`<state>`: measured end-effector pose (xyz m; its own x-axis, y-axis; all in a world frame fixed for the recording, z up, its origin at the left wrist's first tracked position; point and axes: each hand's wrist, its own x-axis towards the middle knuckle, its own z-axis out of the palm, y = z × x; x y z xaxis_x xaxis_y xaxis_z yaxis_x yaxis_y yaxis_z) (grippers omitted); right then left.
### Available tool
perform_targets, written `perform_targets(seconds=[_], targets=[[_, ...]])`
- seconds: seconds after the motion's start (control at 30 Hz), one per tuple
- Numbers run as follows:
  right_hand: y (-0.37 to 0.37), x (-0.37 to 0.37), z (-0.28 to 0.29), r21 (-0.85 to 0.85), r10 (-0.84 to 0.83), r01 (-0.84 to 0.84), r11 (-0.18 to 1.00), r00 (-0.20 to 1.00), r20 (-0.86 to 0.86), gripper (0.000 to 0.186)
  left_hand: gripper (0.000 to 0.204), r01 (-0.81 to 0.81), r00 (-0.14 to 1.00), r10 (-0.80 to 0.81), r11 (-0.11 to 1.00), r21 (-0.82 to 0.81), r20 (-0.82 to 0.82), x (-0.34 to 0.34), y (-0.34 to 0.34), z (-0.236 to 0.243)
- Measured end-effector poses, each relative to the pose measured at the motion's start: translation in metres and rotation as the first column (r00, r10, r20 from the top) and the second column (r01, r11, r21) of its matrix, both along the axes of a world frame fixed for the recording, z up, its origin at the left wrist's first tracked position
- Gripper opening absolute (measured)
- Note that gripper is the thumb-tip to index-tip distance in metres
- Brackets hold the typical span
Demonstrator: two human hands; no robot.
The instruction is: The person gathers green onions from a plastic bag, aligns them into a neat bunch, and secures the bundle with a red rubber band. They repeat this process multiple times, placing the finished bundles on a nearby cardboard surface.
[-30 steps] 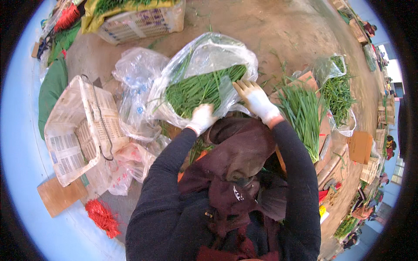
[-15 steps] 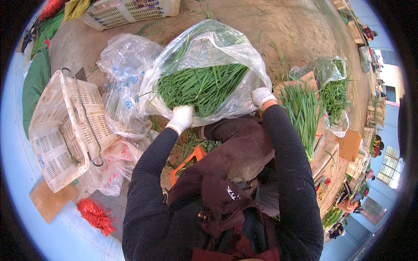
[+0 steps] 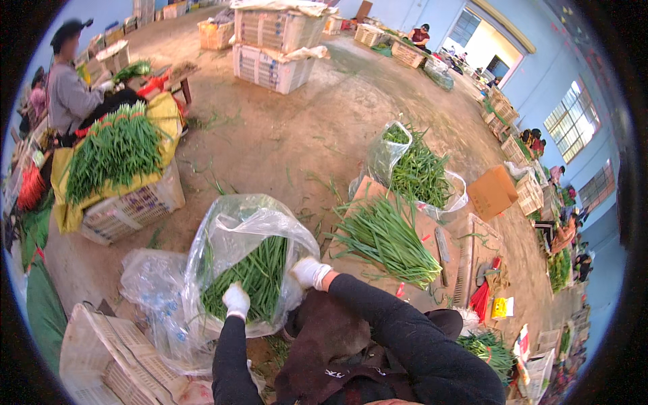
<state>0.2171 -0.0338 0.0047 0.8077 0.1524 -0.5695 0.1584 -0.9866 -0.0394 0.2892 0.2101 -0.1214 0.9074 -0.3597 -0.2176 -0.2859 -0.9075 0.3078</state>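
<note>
A large clear plastic bag [image 3: 225, 217] stands open in front of me, with long green leaves like garlic chives [image 3: 263, 273] inside. My right hand [image 3: 311, 273], in a white glove, is closed on the bag's right rim. Also gloved in white, my left hand [image 3: 236, 301] is over the leaves near the bag's near side. Its fingers look curled closed, but what they grip is hidden. To the right, a loose bunch of the same greens [image 3: 395, 243] lies on a board, beside another clear bag [image 3: 386, 156] overflowing with greens.
An empty-looking white plastic crate [image 3: 101, 351] stands at the lower left, by crumpled clear bags [image 3: 152, 283]. Tied green bundles [image 3: 115, 152] lie on a yellow-covered crate near a seated person [image 3: 67, 94]. Stacked crates [image 3: 277, 67] stand farther off. A cardboard piece [image 3: 493, 192] is at the right.
My view has lifted and turned right, bringing in more of the room. The left hand has moved from the bag's near rim to over the leaves; the right stays at the right rim.
</note>
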Motion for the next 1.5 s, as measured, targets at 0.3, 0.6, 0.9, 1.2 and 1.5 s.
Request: perform_targets(seconds=[0.3,0.6,0.9,1.2,1.5], targets=[[0.115,0.021,0.015,0.790,-0.329,-0.023,0.613,0.901,0.282,0.046,0.014,0.242,0.970,-0.214,0.799,-0.551,0.116,-0.011,0.033,0.196],[0.108,-0.002,0.055,0.980,-0.513,0.145,0.137,0.857,-0.055,0.023,0.023,-0.087,0.960,-0.194,0.483,-0.871,-0.203,-0.030,-0.019,0.237],[0.012,-0.017,0.043,0.865,-0.483,-0.131,0.485,0.784,0.390,0.029,0.023,0.018,0.844,0.530,0.118,-0.993,0.078,0.037,-0.039,0.389],[-0.015,0.014,-0.021,0.850,-0.545,0.020,0.526,0.776,0.319,0.022,0.030,-0.030,0.993,-0.028,0.875,-0.482,-0.112,0.046,-0.017,0.202],[-0.016,0.045,-0.085,0.653,-0.310,0.160,0.740,0.943,0.120,0.025,0.030,0.328,0.895,-0.355,0.934,-0.143,-0.270,0.059,-0.102,0.035]])
